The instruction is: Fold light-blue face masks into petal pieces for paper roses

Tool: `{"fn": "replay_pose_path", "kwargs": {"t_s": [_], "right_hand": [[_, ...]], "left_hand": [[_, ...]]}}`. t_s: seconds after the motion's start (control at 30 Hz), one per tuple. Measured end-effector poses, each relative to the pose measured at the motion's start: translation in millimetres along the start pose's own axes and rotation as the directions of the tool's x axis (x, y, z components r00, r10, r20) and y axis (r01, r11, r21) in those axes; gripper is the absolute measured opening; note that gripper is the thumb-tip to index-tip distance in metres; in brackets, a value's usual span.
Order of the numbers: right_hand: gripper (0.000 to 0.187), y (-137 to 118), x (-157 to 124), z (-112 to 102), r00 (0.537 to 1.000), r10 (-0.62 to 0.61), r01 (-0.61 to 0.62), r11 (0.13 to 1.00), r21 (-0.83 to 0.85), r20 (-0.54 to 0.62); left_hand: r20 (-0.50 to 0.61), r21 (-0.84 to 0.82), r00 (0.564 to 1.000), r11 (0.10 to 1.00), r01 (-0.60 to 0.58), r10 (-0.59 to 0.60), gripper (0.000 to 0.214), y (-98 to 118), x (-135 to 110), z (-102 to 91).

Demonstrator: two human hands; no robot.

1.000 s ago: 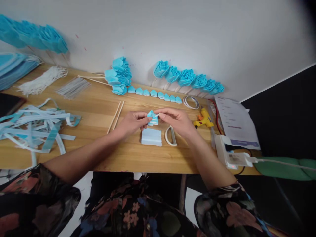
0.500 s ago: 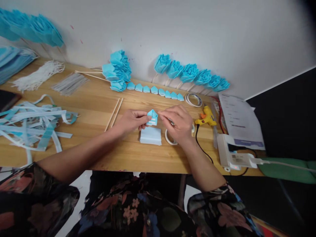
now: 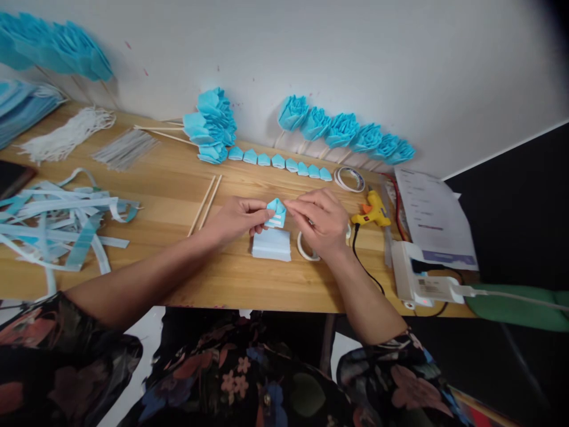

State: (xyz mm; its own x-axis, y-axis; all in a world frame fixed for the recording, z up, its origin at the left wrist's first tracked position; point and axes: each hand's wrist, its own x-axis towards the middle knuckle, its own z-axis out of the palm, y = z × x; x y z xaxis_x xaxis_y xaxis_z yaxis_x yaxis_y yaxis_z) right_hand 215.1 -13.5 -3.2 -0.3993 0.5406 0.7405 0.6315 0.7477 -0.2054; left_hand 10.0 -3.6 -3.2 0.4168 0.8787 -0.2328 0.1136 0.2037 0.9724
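My left hand pinches a small folded blue petal just above the wooden table. My right hand is curled beside it, its fingertips touching the petal's right edge. Under the petal lies a small stack of pale blue cut pieces. A white tape roll lies partly hidden under my right hand.
A row of folded blue petals, finished blue flowers and a flower bundle on sticks line the wall. Two wooden sticks, blue strips, a second tape roll, a yellow glue gun, papers and a white power strip lie around.
My right hand dropped from beside the petal to over the white tape roll, fingertips still at the petal. The view shifted a little; my left hand kept its pinch.
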Motion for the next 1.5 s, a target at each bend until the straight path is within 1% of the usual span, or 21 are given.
{"fn": "replay_pose_path", "kwargs": {"t_s": [0.27, 0.47, 0.6, 0.73, 0.83, 0.93, 1.03, 1.1, 1.13, 1.17, 1.23, 1.27, 1.3, 1.37, 1.43, 1.5], "right_hand": [[0.019, 0.0, -0.4, 1.0, 0.999, 0.020, -0.020, 1.000, 0.013, 0.037], [0.019, -0.2, -0.7, 1.9, 0.999, -0.005, 0.004, 1.000, 0.026, 0.039], [0.018, 0.0, -0.4, 1.8, 0.997, 0.015, -0.017, 1.000, 0.023, 0.079], [0.018, 0.5, -0.3, 2.5, 0.991, 0.047, -0.048, 0.999, 0.002, 0.123], [0.018, 1.0, -0.2, 2.7, 0.992, 0.018, -0.018, 1.000, -0.001, 0.127], [0.023, 1.1, 0.3, 1.4, 0.986, -0.009, 0.005, 1.000, 0.024, 0.164], [0.029, -0.3, 1.3, -1.0, 0.978, 0.017, -0.032, 0.997, 0.070, 0.210], [0.032, -1.9, 1.6, -2.4, 0.972, 0.091, -0.124, 0.982, 0.139, 0.218], [0.033, -2.6, 1.6, -2.7, 0.962, 0.158, -0.200, 0.962, 0.184, 0.223], [0.034, -3.2, 1.3, -2.7, 0.942, 0.238, -0.292, 0.928, 0.232, 0.235], [0.036, -3.7, 0.4, -1.6, 0.873, 0.390, -0.476, 0.816, 0.329, 0.294], [0.038, -3.6, -0.3, -0.5, 0.833, 0.439, -0.546, 0.750, 0.374, 0.336], [0.039, -3.4, -1.0, 0.9, 0.799, 0.465, -0.597, 0.686, 0.416, 0.381], [0.042, -3.1, -2.3, 4.2, 0.755, 0.470, -0.655, 0.576, 0.490, 0.456], [0.045, -3.3, -3.3, 7.8, 0.733, 0.465, -0.680, 0.492, 0.544, 0.496], [0.047, -3.7, -4.1, 11.3, 0.719, 0.469, -0.693, 0.437, 0.573, 0.512]], "left_hand": [[0.006, -0.019, 1.000, 0.999, -0.026, 0.026, 0.020, -2.1, 0.3, -0.1], [-0.015, -0.023, 0.997, 0.996, -0.081, 0.080, 0.024, -3.2, 0.6, -1.1], [-0.042, -0.047, 0.995, 0.995, -0.090, 0.088, 0.020, -6.8, 1.6, -2.0], [-0.039, -0.099, 0.996, 0.991, -0.085, 0.081, 0.024, -11.6, 3.6, -2.8], [-0.030, -0.169, 0.997, 0.983, -0.072, 0.067, 0.024, -15.6, 6.2, -2.8], [-0.024, -0.273, 0.998, 0.960, -0.059, 0.054, 0.021, -18.1, 8.7, -2.5], [-0.026, -0.334, 0.999, 0.941, -0.051, 0.045, 0.020, -16.9, 9.2, -2.7], [-0.035, -0.325, 0.999, 0.945, -0.046, 0.037, 0.020, -14.7, 8.2, -3.2], [-0.046, -0.304, 0.998, 0.951, -0.050, 0.038, 0.021, -13.5, 7.4, -3.4], [-0.059, -0.269, 0.997, 0.961, -0.060, 0.046, 0.022, -12.5, 6.6, -3.6], [-0.084, -0.175, 0.993, 0.980, -0.092, 0.078, 0.025, -11.0, 4.9, -3.9], [-0.090, -0.125, 0.991, 0.986, -0.109, 0.098, 0.026, -10.7, 4.2, -3.9], [-0.092, -0.081, 0.989, 0.989, -0.124, 0.117, 0.026, -10.5, 3.7, -3.8], [-0.089, -0.017, 0.984, 0.988, -0.153, 0.151, 0.026, -10.5, 3.0, -3.5], [-0.085, 0.027, 0.978, 0.982, -0.188, 0.189, 0.026, -10.6, 2.6, -3.1], [-0.081, 0.064, 0.971, 0.974, -0.218, 0.223, 0.026, -10.4, 2.3, -2.6]]}}
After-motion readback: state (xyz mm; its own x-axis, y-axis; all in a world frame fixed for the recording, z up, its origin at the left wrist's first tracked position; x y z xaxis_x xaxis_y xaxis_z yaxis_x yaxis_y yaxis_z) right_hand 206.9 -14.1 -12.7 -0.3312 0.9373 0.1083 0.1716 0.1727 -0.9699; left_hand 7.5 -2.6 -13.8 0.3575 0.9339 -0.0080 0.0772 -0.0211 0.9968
